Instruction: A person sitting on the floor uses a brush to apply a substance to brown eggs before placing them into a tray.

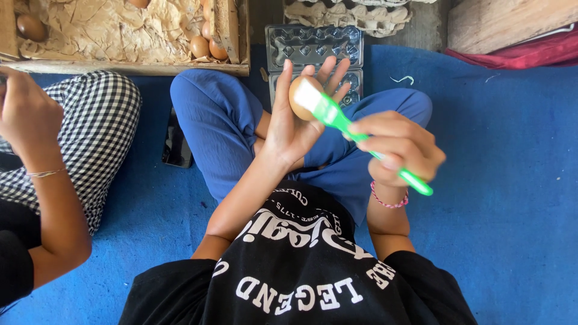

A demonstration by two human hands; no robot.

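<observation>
1. The left hand [289,123] cradles a brown egg [299,96] on its palm with the fingers spread upward around it, loosely rather than closed; the egg sits in front of the person's chest, above the crossed legs in blue trousers [211,120].
2. The right hand [397,147] is wrapped tight around the green handle of a brush [337,120], whose white bristles touch the egg's upper side.
3. My judgement: with so open a hold, a firm stroke of the brush could roll the egg off the palm onto the blue mat [512,180], and it would likely crack.
4. Pressing the hard ferrule instead of the bristles against the shell could also chip it (the brush is blurred, so its angle is hard to read).
5. A clear plastic egg tray [313,45], rectangular and cupped, lies just beyond the knees; its cups look empty.
6. A wooden crate [232,24] lined with crumpled brown paper holds more eggs at top left.
7. Another person's hand [27,114] shows at far left, well apart.
</observation>
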